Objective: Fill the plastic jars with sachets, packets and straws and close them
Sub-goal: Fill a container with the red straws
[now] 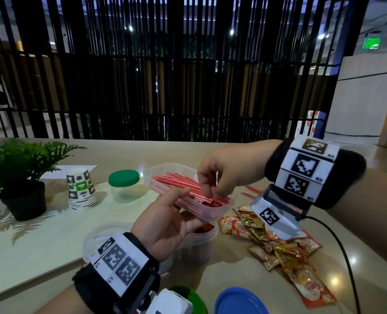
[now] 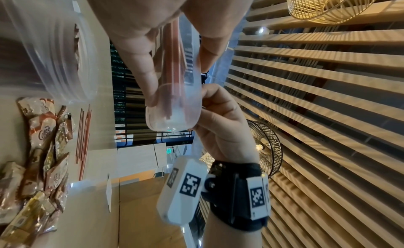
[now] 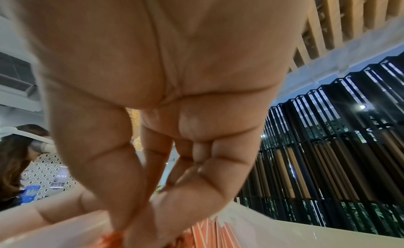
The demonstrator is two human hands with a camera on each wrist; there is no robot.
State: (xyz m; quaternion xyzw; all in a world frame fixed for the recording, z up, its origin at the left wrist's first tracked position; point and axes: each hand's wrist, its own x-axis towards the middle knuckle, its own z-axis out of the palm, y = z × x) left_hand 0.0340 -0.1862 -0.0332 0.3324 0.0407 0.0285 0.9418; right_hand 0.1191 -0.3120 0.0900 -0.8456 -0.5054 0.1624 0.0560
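Note:
In the head view my left hand [image 1: 191, 207] grips a clear plastic tub [image 1: 158, 169] full of red straws [image 1: 176, 182] and holds it tilted above an open clear jar [image 1: 201, 245]. Some red straws stand in that jar. My right hand [image 1: 212, 193] reaches into the tub from the right, its fingers curled and pinching a few straws. The left wrist view shows the tub [image 2: 172, 113] between my thumb and fingers [image 2: 140, 65]. In the right wrist view my fingertips [image 3: 153, 222] close on the straws [image 3: 210, 234].
A closed jar with a green lid [image 1: 124, 185] stands behind the tub. Paper cups [image 1: 81, 189] and a potted plant [image 1: 22, 177] are at the left. Sachets [image 1: 267, 236] and loose straws [image 1: 253, 191] lie at the right. A blue lid [image 1: 240, 302] and a green lid [image 1: 188, 295] lie near me.

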